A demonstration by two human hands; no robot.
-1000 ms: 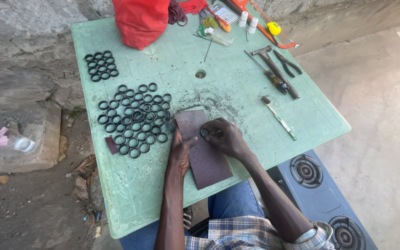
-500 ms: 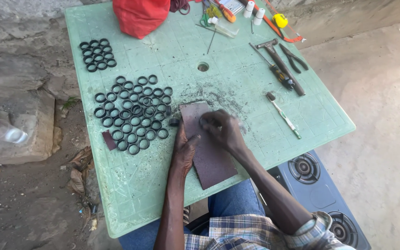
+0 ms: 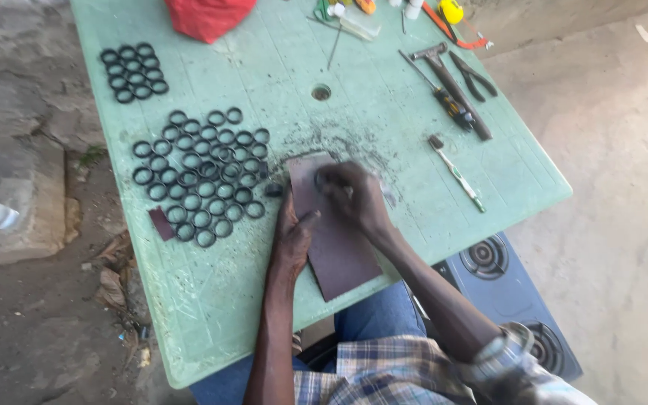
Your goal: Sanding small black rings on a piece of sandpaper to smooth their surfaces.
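One dark brown abrasive sheet lies flat on the green counter, its near end reaching the counter's front edge. The right hand presses what looks like a small black ring against the sheet's far end; its fingers are bunched together over it, though motion blur hides whether they truly clamp the ring. The left hand rests on the sheet's left edge, fingers flat and together, pinning it. The sheet looks thin, limp and light, likely to slide unless held at an edge; a ring seems small, stiff and best pinched by its rim. Dark dust surrounds the sheet's far end. Left of it sits a large cluster of black rings, and beyond that a smaller group. To the right lie a brush, a hammer and pliers.
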